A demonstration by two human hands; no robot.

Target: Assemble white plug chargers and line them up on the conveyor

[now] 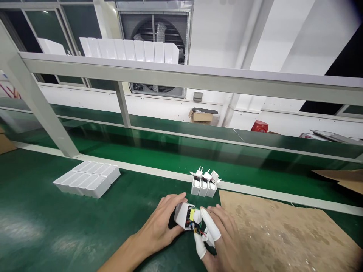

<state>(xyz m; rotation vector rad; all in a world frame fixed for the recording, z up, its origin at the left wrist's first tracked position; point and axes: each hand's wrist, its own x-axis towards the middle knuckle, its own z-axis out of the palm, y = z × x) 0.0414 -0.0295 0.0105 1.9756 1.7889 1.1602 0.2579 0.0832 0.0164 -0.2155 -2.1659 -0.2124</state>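
Observation:
My left hand (pixel 159 223) is wrapped round a white plastic housing (pixel 181 214), which lies tilted with its open end facing right. A circuit board (pixel 192 216) with a yellow-wrapped part and thin wires shows at that open end. White finger cots cover some fingertips of my right hand (pixel 225 236). Those fingers close on the board and wires, with a white piece (pixel 209 238) partly hidden beneath them. How far the board sits inside cannot be seen. Just beyond my hands stand three white housings (pixel 203 189) with plug-prong covers resting loosely on top.
Several white housings (pixel 87 179) stand in a block on the green table at left. Cardboard (pixel 283 230) lies at right. Behind a pale edge strip runs a green belt (pixel 159 151), under a raised shelf (pixel 198 75) holding a row of white housings (pixel 130 50).

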